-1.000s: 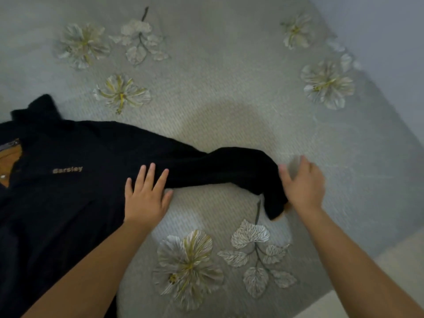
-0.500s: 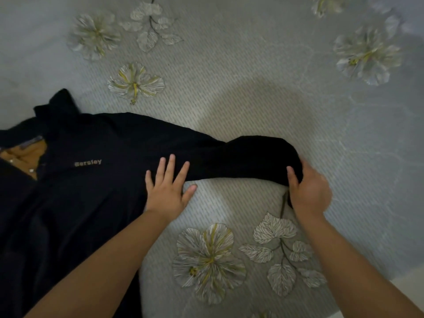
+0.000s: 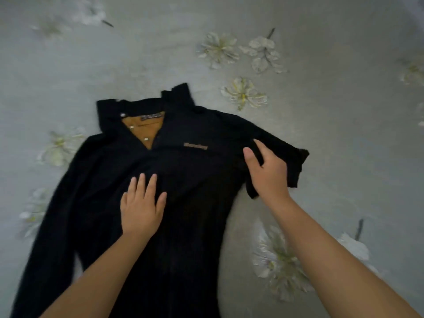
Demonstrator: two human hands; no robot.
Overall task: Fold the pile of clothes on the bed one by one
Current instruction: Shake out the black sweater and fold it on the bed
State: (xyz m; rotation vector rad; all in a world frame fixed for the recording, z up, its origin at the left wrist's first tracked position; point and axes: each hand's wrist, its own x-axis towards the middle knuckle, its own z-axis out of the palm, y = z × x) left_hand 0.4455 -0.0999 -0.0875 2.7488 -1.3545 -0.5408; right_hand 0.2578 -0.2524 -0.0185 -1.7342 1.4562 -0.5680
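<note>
my left hand flat, fingers spread, on the black shirt's chest | my right hand right of it, fingers pinching the shirt's sleeve | shirt face-up on bed | beyond its collar: grey floral bedspread

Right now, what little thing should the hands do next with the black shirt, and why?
Probably bring the right hand inward, folding the sleeve it grips across the chest. The black shirt lies face up on the flowered bedspread, the left hand presses flat on its front to pin it, and that sleeve sticks out sideways.
</note>
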